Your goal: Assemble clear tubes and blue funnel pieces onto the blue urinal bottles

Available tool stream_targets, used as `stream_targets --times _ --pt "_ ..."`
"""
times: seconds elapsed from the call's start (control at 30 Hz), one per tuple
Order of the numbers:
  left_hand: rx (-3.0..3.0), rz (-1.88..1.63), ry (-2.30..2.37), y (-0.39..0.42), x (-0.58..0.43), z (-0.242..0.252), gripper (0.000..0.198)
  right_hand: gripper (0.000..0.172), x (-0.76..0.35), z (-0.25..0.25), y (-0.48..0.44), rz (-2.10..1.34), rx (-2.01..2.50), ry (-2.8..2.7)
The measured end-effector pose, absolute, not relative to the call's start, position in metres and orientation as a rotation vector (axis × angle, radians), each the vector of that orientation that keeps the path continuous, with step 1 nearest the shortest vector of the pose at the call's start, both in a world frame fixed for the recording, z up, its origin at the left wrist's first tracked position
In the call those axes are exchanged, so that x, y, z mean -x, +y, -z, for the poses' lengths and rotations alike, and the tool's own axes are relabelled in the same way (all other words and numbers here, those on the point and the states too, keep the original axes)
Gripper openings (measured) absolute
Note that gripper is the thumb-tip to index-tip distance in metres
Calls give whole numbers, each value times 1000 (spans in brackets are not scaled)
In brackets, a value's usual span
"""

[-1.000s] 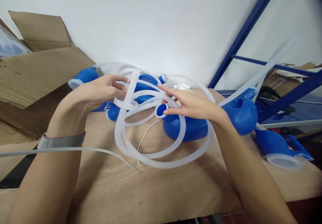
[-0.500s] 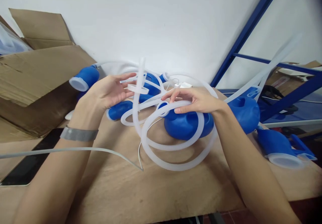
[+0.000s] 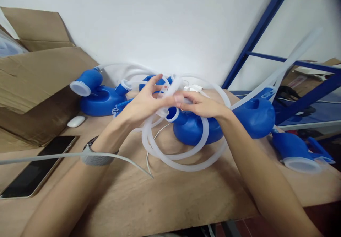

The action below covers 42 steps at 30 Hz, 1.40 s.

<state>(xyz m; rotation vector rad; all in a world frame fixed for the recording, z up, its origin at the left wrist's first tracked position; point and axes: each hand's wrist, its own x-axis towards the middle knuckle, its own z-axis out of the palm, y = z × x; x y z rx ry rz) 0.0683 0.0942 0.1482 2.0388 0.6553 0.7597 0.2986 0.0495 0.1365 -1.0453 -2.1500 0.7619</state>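
Observation:
Both my hands meet above the middle of the wooden table [image 3: 186,194], working a coil of translucent white tubing [image 3: 183,159]. My left hand [image 3: 145,102] pinches the top of the coil, its fingers closed round the tube. My right hand [image 3: 198,103] grips the tube right beside it, fingertips touching the left hand's. The loops hang down from both hands to the table top. Behind the coil sits a blue plastic vessel [image 3: 194,128] with its round spout facing me.
More blue vessels lie at the left [image 3: 97,96] and right [image 3: 255,114], another [image 3: 295,151] at the right edge. A phone [image 3: 37,171] and white mouse [image 3: 76,121] lie at the left, cardboard boxes [image 3: 39,73] behind. A thin grey cable [image 3: 80,155] crosses the front. Blue shelving [image 3: 306,98] stands right.
My left hand has moved right and closed on the tube next to my right hand. The coil has gathered tighter, and the phone and mouse have come into view.

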Motion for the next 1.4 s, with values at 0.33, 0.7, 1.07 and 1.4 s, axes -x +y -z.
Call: stream_targets --times 0.33,0.7,1.07,1.4 --pt "-2058 -576 813 110 -12 -180 112 35 -328 -167 26 -757 1031 -2158" --pt "-2352 -570 1156 96 -34 -184 35 43 -360 -170 18 -1275 1222 -2168" --pt "-2730 -650 1218 87 -48 -164 49 59 -333 -168 25 -649 1412 -2237" --pt "-3078 -568 1220 43 -90 -140 44 77 -324 -157 31 -821 1415 -2370"
